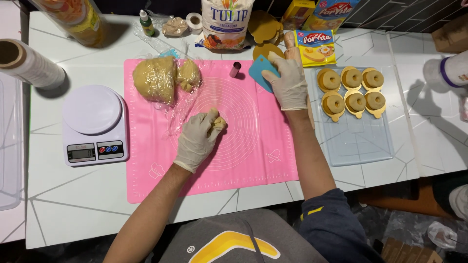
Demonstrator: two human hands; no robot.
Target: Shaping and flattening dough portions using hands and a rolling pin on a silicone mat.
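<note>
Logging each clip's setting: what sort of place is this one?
Likely a home kitchen or small baking workspace: a pink baking mat with dough, a kitchen scale, and a tray of ring-shaped pastries in yellow moulds.

**Packages and a screen along the table's far edge**

A white flour bag (pixel 227 22) stands at the back centre. Right of it are a yellow box (pixel 297 12) and a yellow-red sachet (pixel 316 47). The white scale's grey display (pixel 81 153) sits at left.

One head-worn camera looks steeply down, fairly close, on the pink mat (pixel 253 146) and white table (pixel 73 195).
</note>
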